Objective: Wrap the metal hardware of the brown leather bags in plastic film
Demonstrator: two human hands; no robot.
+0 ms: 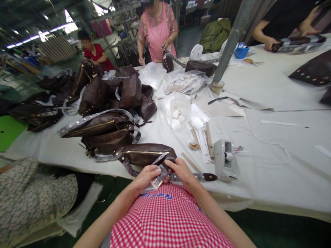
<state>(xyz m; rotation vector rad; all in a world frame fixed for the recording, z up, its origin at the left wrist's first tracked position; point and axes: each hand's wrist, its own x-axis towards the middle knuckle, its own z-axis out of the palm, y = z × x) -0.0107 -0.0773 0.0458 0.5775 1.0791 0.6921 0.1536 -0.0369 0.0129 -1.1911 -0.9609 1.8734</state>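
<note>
A dark brown leather handbag [144, 154] with a gold zipper lies at the table's front edge, right before me. My left hand [148, 176] is closed on a piece of clear plastic wrap [159, 179] in front of the bag. At the bag's right end, my right hand [182, 171] grips with its thumb on top; its other fingers are partly hidden. A studded strap [198, 177] in clear wrapping runs beneath my hands and ends in a brown leather tip [210, 177] on the right.
Brown handbags [108, 139] pile up at left. A grey tape dispenser [225, 160] stands right of the strap tip. Plastic bags [177, 112], card strips [204, 141] and a metal post [230, 41] lie beyond. Across the table work a person in a pink apron [158, 32] and others.
</note>
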